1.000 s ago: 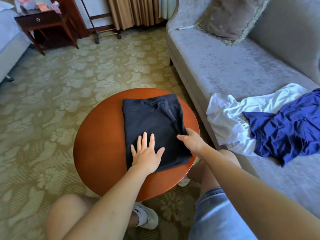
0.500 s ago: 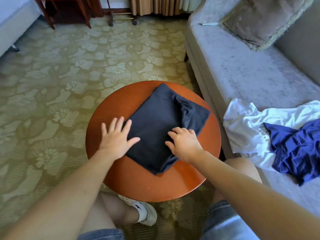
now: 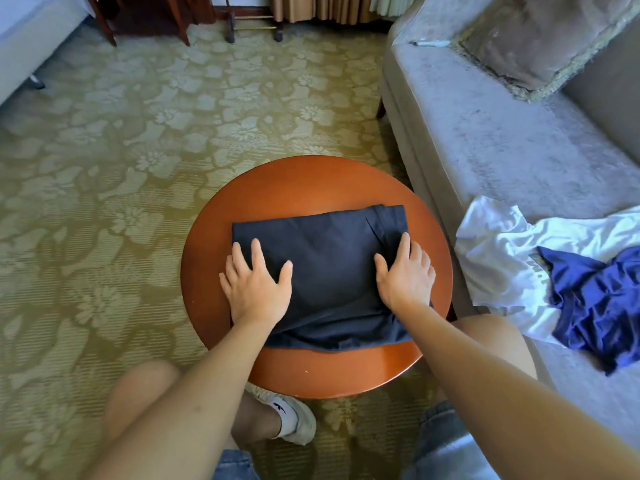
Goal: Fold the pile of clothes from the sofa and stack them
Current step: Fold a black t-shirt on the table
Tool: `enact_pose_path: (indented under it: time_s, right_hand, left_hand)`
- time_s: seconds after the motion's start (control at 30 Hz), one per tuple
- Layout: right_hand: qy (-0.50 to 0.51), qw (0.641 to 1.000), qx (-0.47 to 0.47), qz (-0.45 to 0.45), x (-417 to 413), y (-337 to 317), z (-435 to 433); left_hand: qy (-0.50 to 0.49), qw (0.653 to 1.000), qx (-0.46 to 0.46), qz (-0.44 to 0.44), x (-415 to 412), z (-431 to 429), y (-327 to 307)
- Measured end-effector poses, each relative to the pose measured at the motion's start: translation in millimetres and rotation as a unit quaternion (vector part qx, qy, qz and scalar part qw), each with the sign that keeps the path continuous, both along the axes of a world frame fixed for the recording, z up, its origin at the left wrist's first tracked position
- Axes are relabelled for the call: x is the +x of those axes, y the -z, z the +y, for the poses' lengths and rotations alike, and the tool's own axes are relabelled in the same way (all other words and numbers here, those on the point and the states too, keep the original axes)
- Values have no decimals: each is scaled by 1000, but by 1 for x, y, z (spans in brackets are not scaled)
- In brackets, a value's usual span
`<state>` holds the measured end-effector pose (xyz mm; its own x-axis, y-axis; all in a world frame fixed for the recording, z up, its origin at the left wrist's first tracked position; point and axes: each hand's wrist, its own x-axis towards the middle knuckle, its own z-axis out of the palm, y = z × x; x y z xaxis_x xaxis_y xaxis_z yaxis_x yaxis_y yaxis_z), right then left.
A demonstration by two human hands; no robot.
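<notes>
Now, nearest to me at the bottom of the frame, both forearms reach forward over the bare knees. The left hand lies flat on the left end of the folded navy garment, with the fingers straight and spread, right at the cloth's edge. The right hand presses on the right end in the same way, fingers spread. Neither hand pinches anything.

The garment rests in the middle of the round wooden table, at the centre of the frame, as a wide rectangle. I judge the step in hand is the smoothing of a finished fold. To do it well, I would hold both palms low and press outward evenly, so the layers do not slide. The near edge looks a little uneven and should become straight.

Further, at the right of the frame, a white garment and a blue garment lie crumpled on the grey sofa, the blue partly over the white, both not yet folded. A cushion leans in the upper right.
</notes>
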<state>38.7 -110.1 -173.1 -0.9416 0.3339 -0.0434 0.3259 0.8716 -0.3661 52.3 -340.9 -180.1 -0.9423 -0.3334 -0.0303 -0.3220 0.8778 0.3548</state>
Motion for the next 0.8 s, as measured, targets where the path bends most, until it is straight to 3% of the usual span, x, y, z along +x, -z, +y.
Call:
enact_pose_path:
  time_s: [0.13, 0.3, 0.4, 0.8]
  right_hand:
    - [13, 999, -16, -27, 5, -12, -5]
    - [94, 967, -210, -112, -2, -31, 7]
    - [83, 951, -260, -145, -6, -37, 15]
    - [-67, 982, -147, -97, 23, -24, 11]
  left_hand:
    - [-27, 999, 2, 24, 5, 2, -5]
    - [-89, 995, 34, 26, 14, 1, -9]
    - [-99, 993, 56, 26, 19, 0, -11]
    - [-91, 991, 87, 49, 22, -4, -12]
